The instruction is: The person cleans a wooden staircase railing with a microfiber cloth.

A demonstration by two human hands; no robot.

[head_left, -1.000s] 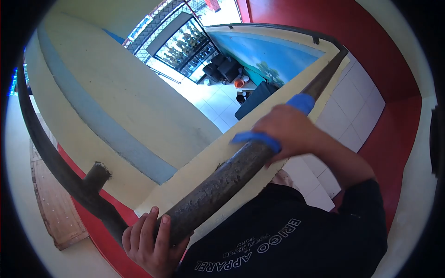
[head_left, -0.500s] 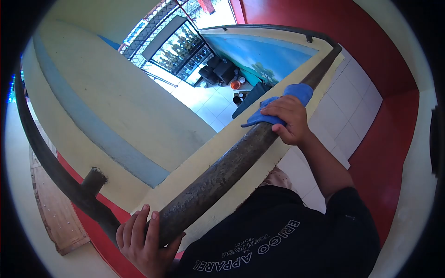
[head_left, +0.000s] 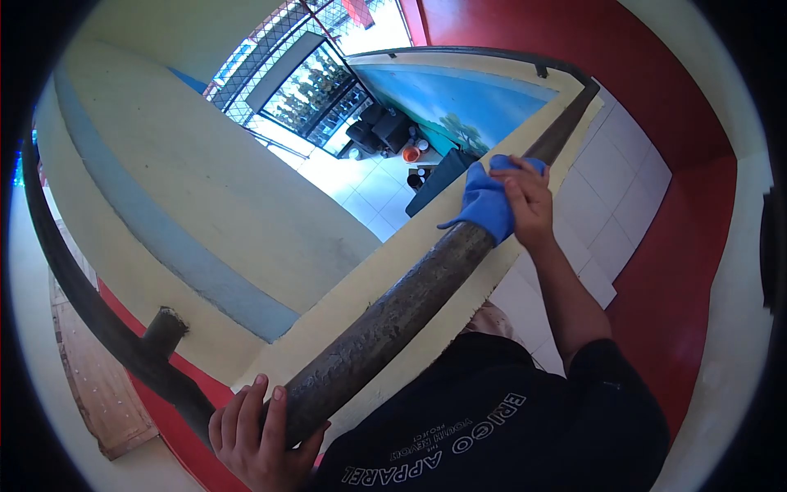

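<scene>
The right hand (head_left: 534, 211), fingers partly bent, holds a blue cloth (head_left: 484, 203) over the dark handrail (head_left: 385, 328), in what looks like a rub, while the half-curled left hand (head_left: 261, 439) holds the near end, and more rubbing would need the cloth kept snug.

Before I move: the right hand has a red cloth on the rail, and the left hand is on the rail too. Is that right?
Not quite: the cloth is blue, not red, as the head view shows. The right hand does have it on the rail, and the left hand is on the rail too.
</scene>
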